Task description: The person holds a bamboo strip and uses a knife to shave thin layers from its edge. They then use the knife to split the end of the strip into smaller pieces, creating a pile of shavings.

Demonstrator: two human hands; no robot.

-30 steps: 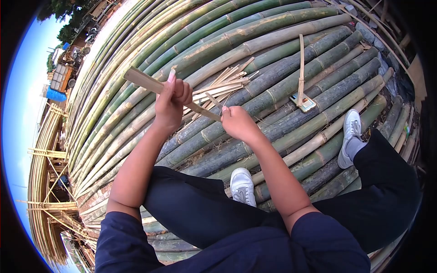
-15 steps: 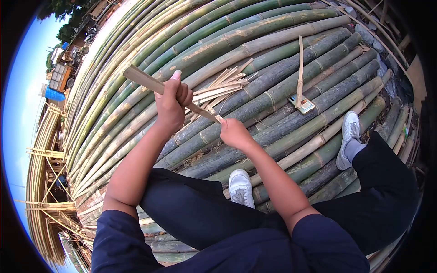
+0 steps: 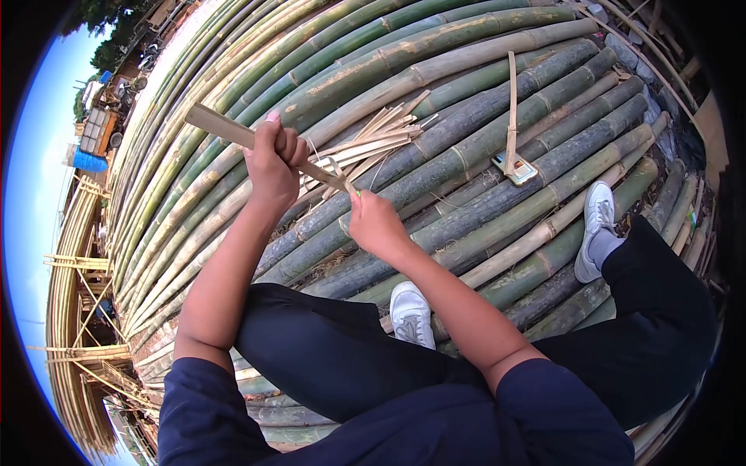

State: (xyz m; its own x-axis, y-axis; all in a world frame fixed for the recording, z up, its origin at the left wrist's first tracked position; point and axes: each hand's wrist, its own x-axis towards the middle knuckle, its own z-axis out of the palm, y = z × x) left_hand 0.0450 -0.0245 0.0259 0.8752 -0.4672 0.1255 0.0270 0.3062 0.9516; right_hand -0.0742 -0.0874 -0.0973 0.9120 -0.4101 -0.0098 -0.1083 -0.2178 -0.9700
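Observation:
My left hand [image 3: 272, 165] is wrapped around a long, flat bamboo strip [image 3: 221, 128], thumb raised along it. One wide end sticks out to the upper left. On the other side the strip narrows towards my right hand [image 3: 377, 225], whose fingers are closed at its far end. A thin pale curl [image 3: 336, 167] stands up from the strip just before the right fingertips, where a small green spot shows. Whatever else the right fingers may cover is hidden. Beyond my hands, a heap of split bamboo slivers [image 3: 388, 136] lies on the poles.
Rows of green and grey bamboo poles [image 3: 466, 159] spread beneath me. A phone [image 3: 517, 171] rests on them to the right, with a bamboo slat [image 3: 512, 109] across it. My white shoes [image 3: 412, 314] stand on the poles. A truck [image 3: 99, 130] is far left.
Both hands have shifted left with the bamboo strip, the right one a little more and slightly upward. A thin curl now shows near the right fingertips.

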